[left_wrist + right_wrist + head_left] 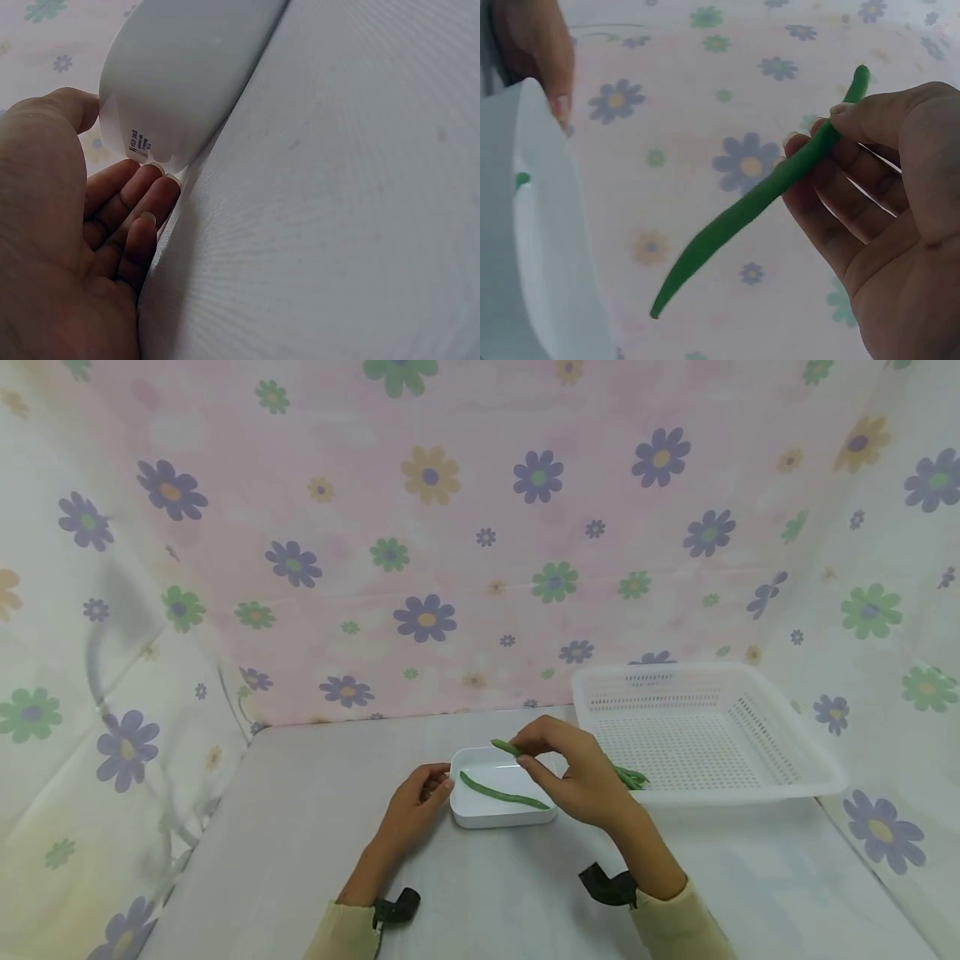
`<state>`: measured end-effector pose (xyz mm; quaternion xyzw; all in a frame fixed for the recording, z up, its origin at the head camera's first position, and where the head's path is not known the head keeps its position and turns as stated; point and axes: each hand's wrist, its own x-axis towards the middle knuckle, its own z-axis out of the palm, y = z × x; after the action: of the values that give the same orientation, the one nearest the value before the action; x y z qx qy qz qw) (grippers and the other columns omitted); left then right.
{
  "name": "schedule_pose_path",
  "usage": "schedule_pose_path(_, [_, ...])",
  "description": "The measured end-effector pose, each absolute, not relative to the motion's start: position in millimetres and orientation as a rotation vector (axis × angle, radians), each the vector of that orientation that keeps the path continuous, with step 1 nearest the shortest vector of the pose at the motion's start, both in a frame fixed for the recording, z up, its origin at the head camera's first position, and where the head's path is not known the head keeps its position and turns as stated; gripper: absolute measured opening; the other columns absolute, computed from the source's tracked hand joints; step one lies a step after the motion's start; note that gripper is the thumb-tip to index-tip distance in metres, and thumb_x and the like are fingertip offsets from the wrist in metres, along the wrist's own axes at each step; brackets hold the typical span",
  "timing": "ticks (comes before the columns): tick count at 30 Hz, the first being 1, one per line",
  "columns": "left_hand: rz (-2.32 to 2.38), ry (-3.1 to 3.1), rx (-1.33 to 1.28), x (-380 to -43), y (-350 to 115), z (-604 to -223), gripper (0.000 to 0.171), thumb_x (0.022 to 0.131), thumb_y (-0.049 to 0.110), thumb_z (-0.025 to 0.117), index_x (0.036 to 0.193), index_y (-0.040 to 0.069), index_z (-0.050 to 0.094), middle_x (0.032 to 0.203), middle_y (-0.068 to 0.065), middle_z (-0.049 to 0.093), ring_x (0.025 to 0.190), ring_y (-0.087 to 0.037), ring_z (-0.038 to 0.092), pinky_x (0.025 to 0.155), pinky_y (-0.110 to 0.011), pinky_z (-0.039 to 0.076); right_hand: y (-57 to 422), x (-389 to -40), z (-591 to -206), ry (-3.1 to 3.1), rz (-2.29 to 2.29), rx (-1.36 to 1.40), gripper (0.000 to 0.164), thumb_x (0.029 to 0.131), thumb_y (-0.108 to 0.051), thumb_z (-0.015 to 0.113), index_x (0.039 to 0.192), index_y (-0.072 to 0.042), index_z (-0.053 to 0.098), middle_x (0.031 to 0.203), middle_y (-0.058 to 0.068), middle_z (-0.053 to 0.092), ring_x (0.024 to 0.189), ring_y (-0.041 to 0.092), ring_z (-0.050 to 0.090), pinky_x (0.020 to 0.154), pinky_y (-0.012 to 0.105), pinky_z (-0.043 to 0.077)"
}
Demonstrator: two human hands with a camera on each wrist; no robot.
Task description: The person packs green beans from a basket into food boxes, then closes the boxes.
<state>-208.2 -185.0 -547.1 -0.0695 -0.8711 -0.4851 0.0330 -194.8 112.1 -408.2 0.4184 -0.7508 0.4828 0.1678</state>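
My right hand (573,768) pinches a green bean (757,201) between thumb and fingertips, above a small white tray (498,821). In the right wrist view the bean slants down to the left, its long end free of the fingers. A second, slightly curved green bean (501,793) lies in the tray. At the tray's left end my left hand (412,802) holds the edge. The left wrist view shows the thumb at one side of the tray's end and curled fingertips (174,180) against its other side.
A large white perforated basket (738,795) stands to the right of the tray. Several green beans (632,778) lie at its left front corner, partly hidden by my right hand. A flowered cloth (480,568) hangs behind and at both sides of the white-covered table (315,827).
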Motion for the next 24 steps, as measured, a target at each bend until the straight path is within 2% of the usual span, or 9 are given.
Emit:
schedule_pose_path(10, [-1.496,-2.683,-0.215,-208,-185,-547,0.042,0.108,0.041,0.064,0.143,0.018,0.063,0.120,0.004,0.068,0.106,-0.011,0.061,0.093,-0.030,0.052,94,-210,-442,-2.251,1.465,1.103,0.020,0.101,-0.005,0.072,0.118,-0.015,0.069,0.110,-0.001,0.072,0.102,0.015,0.073,0.092,0.036,0.061])
schedule_pose_path(19, [-1.509,-2.672,-0.224,-209,-186,-550,0.041,0.107,0.039,0.065,0.142,0.017,0.064,0.118,0.004,0.068,0.105,-0.012,0.061,0.091,-0.028,0.051,88,-221,-466,-2.345,1.430,1.066,0.023,0.099,0.000,0.073,0.118,-0.010,0.067,0.108,0.006,0.071,0.093,0.013,0.072,0.087,0.034,0.061])
schedule_pose_path(24, [-1.512,-2.666,-0.226,-209,-186,-549,0.040,0.107,0.038,0.065,0.142,0.017,0.064,0.117,0.004,0.068,0.105,-0.011,0.062,0.090,-0.028,0.052,87,-225,-481,-2.417,1.406,1.019,0.021,0.099,-0.001,0.072,0.118,-0.010,0.068,0.109,0.002,0.070,0.092,0.013,0.072,0.086,0.034,0.062])
